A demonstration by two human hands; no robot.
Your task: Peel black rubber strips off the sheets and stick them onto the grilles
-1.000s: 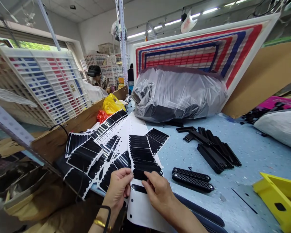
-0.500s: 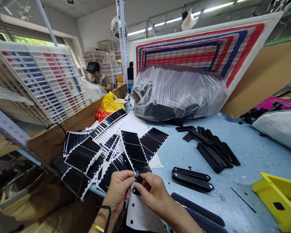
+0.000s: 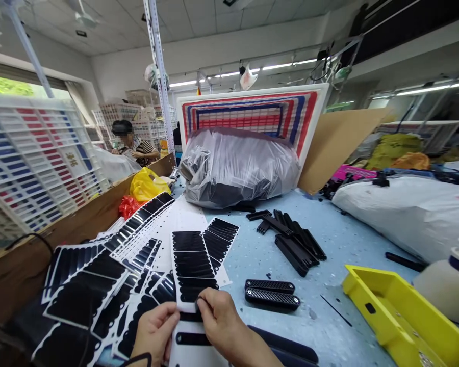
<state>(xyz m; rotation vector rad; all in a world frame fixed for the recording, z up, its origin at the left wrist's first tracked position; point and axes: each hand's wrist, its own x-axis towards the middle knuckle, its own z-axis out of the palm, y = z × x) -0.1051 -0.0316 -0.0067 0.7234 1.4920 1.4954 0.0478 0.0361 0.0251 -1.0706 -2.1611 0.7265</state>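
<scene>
A white backing sheet of black strip stickers (image 3: 193, 265) stretches away from me above the table. My left hand (image 3: 156, 329) is closed in a pinch at the sheet's left edge. Thumb and forefinger of my right hand (image 3: 222, 318) are pinched on the dark end of a sticker near the right edge. One black strip (image 3: 191, 317) spans the gap between my hands, and its right part is hidden by my fingers. More sticker sheets (image 3: 87, 280) lie overlapping on the left. Two black handle-shaped pieces with a textured face (image 3: 272, 294) rest to the right.
Long black parts (image 3: 298, 239) are piled on the blue speckled table (image 3: 329, 300). A yellow bin (image 3: 401, 306) stands at the right. Behind are a filled grey plastic bag (image 3: 240, 168) and a striped crate (image 3: 306, 117). Another person (image 3: 133, 142) sits at the back left.
My view has swung right and up, bringing more of the yellow bin into sight. My hands have moved apart, uncovering a black strip between them.
</scene>
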